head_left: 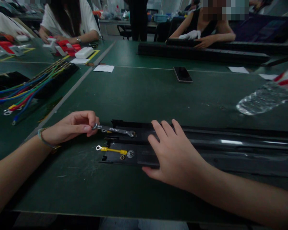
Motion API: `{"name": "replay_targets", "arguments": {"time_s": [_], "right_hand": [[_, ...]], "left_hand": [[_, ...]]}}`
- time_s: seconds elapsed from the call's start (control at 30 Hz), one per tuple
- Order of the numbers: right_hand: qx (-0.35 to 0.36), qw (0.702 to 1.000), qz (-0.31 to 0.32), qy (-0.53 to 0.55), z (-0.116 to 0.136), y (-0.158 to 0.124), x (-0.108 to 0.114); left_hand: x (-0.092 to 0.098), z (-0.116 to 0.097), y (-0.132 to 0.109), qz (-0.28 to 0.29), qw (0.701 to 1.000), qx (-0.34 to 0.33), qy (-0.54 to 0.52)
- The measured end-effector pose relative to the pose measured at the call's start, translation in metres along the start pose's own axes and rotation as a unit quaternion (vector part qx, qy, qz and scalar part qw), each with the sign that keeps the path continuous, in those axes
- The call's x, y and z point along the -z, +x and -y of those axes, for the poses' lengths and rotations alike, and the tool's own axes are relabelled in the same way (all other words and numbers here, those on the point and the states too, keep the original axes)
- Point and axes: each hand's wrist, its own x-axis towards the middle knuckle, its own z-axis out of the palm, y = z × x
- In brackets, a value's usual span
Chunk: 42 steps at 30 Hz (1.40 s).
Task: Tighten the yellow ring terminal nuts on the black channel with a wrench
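A long black rail (230, 150) lies across the green table in front of me. My left hand (70, 127) pinches the end of a small silver wrench (115, 130), whose far end sits on a nut at the rail's left end. Just below it a yellow wire with a ring terminal (111, 149) lies on the rail beside a silver washer (130, 154). My right hand (175, 153) rests flat on the rail with its fingers spread, right of the wrench.
A phone (182, 74) lies mid-table and a tipped water bottle (264, 95) at right. Coloured wires (24, 94) on a black tray sit at left. Paper slips and another long black rail (201, 52) lie farther back, where other people sit.
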Motion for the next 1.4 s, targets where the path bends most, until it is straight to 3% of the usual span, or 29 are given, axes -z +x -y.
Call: {"name": "replay_targets", "arguments": {"time_s": [0.4, 0.87, 1.4], "right_hand": [[0.0, 1.0, 0.006, 0.007, 0.0, 0.0006, 0.0018], [-0.001, 1.0, 0.005, 0.003, 0.0, 0.0009, 0.0008], [-0.001, 1.0, 0.0, 0.011, -0.0004, 0.0008, 0.0003]], "left_hand": [[0.001, 0.0051, 0.0055, -0.083, 0.997, -0.004, 0.001], [0.0031, 0.0052, 0.0034, -0.081, 0.996, 0.001, -0.02], [0.0038, 0.0004, -0.0002, 0.022, 1.0, -0.003, 0.0]]}}
